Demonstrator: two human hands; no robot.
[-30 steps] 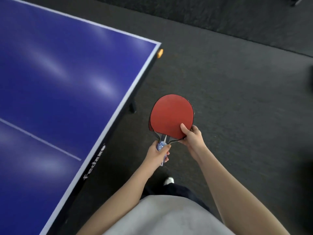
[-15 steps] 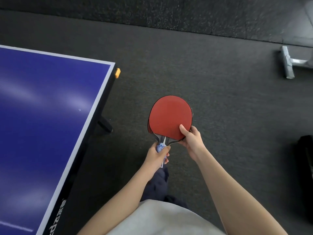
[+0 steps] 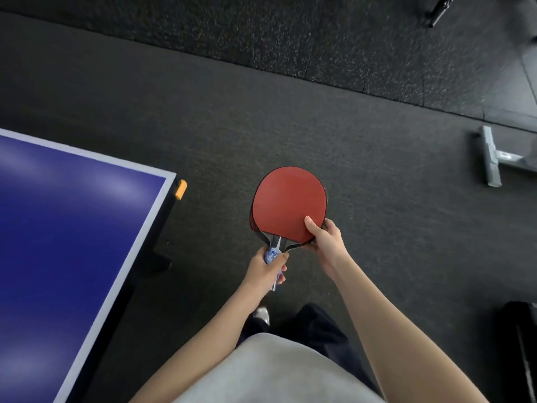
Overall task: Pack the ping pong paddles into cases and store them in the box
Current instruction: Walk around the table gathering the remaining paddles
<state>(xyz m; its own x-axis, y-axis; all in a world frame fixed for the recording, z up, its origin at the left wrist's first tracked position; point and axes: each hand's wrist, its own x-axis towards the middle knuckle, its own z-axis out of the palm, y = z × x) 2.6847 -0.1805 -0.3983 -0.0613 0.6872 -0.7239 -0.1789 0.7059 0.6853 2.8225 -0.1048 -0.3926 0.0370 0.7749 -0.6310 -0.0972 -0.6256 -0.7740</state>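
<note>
Where the left hand wraps it, the handle shows a blue-and-white mottled grip; fingers curled tight round it. Right hand pinches the blade's lower right edge, thumb flat on the rubber, other fingers tucked beneath.

Held thing: one ping pong paddle, round, smooth matte red face up, thin black rim. A second red edge peeks from under its left side and black flaps fan out at the neck; can't tell whether another paddle is stacked below. Two hands on it.

Position: in the air to the right of the ping pong table, apart from its corner, over the floor.

Table: one, glossy blue top, pale border stripe, black frame. One orange plastic cap on its corner. One black leg under that corner.

Floor right of the table: dark, fine-grained matting; beyond the table, a coarser speckled strip.

Well right of the table: one grey metal T-shaped foot, flat on the floor. Lower down on that side, one black object, cut off, unidentifiable.

Person: grey shirt, dark trousers, one pale shoe tip.
</note>
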